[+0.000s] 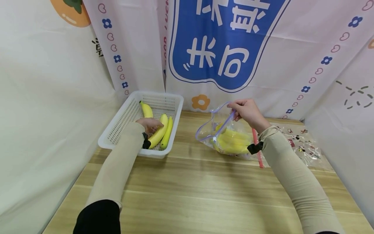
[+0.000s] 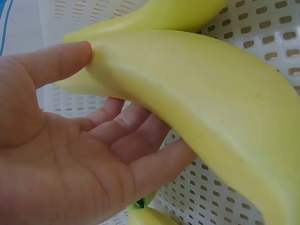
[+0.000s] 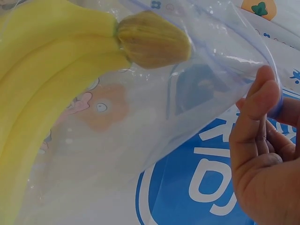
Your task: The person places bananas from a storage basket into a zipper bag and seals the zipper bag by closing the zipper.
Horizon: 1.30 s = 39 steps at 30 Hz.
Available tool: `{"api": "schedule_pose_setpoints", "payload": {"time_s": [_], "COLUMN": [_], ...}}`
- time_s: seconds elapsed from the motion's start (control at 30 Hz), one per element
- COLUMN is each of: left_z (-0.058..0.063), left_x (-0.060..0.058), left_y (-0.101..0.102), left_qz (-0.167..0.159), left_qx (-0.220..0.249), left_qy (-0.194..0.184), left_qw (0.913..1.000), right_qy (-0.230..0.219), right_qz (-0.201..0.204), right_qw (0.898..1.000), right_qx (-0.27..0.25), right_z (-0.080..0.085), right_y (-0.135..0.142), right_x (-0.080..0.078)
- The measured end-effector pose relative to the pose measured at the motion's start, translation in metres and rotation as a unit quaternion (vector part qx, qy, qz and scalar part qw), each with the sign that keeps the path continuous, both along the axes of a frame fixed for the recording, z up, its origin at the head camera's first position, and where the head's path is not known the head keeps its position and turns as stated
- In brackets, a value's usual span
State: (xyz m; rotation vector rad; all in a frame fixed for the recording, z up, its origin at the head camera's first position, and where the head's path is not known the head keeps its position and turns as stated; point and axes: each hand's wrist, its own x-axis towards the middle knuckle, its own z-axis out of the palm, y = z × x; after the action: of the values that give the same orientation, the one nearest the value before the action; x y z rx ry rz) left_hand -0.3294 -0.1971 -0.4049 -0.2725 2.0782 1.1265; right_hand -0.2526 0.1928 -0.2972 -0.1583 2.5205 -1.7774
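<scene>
Bananas in basket and bag, seen from the head and both wrists

Head view: On the cloth backdrop (image 1: 140, 65), a blue panel (image 1: 216, 76) carries large white Chinese characters, the lower right one legible as 可; the upper ones run out of frame. Red lettering climbs a fold at its left, with LUCK readable above a partly hidden OOD. Black characters farther left are cut by a fold. The left hand (image 1: 149, 125) lies over the middle banana (image 1: 160, 133) in the white basket (image 1: 177, 120); a slim banana (image 1: 168, 131) lies just to the right and a third banana (image 1: 147, 110) farther back. The right hand (image 1: 248, 110) pinches the purple-edged mouth of a clear bag (image 1: 224, 125) holding a banana bunch (image 1: 232, 141). A printed bag (image 1: 304, 139) with a red strip lies on the table (image 1: 198, 195) beside it.

Left wrist view: The grip, mostly hidden from above, shows here: the thumb rests on the near end of the middle banana, and the fingers curl beneath, their tips out of sight behind it. Small dark specks mark its peel.

Right wrist view: Thumb and fingers close on the bag's edge. The bunch's brown stem end, indistinct in the head view, points toward the hand; white characters behind are cropped and turned
</scene>
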Motion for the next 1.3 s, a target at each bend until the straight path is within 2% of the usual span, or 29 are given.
{"api": "schedule_pose_setpoints", "payload": {"time_s": [0.13, 0.27, 0.4, 0.53, 0.63, 0.77, 0.97, 1.17, 1.3], "left_z": [-0.001, 0.000, 0.002, 0.004, 0.005, 0.005, 0.009, 0.019, 0.028], "left_x": [-0.001, -0.003, -0.002, 0.000, 0.001, 0.000, -0.001, -0.002, -0.001], "left_y": [0.000, -0.001, -0.002, -0.002, -0.002, -0.004, -0.007, -0.005, -0.004], "left_qz": [-0.004, -0.010, -0.007, 0.022, 0.061, 0.116, 0.148, 0.181, 0.185], "left_qx": [-0.006, 0.011, 0.047, 0.096, 0.140, 0.188, 0.224, 0.249, 0.255], "left_qy": [0.004, -0.002, -0.004, -0.018, -0.025, -0.012, 0.015, 0.052, 0.080], "left_qw": [1.0000, 0.9999, 0.9989, 0.9950, 0.9880, 0.9751, 0.9630, 0.9501, 0.9459], "right_qy": [-0.001, -0.003, -0.005, -0.006, -0.006, -0.005, -0.007, -0.004, -0.003], "right_qz": [-0.001, 0.000, 0.000, -0.001, 0.000, 0.001, 0.000, 0.001, 0.002], "right_qw": [1.000, 1.000, 1.000, 1.000, 1.000, 1.000, 1.000, 1.000, 1.000], "right_qx": [0.001, -0.001, -0.005, -0.006, -0.006, -0.005, -0.001, -0.003, -0.002], "right_z": [0.000, 0.000, 0.000, 0.000, -0.001, -0.001, -0.001, -0.002, -0.002], "right_y": [0.000, 0.000, 0.000, 0.000, 0.000, 0.000, 0.000, 0.000, 0.000], "right_x": [0.000, 0.000, 0.000, 0.001, 0.001, 0.000, 0.000, -0.001, -0.001]}}
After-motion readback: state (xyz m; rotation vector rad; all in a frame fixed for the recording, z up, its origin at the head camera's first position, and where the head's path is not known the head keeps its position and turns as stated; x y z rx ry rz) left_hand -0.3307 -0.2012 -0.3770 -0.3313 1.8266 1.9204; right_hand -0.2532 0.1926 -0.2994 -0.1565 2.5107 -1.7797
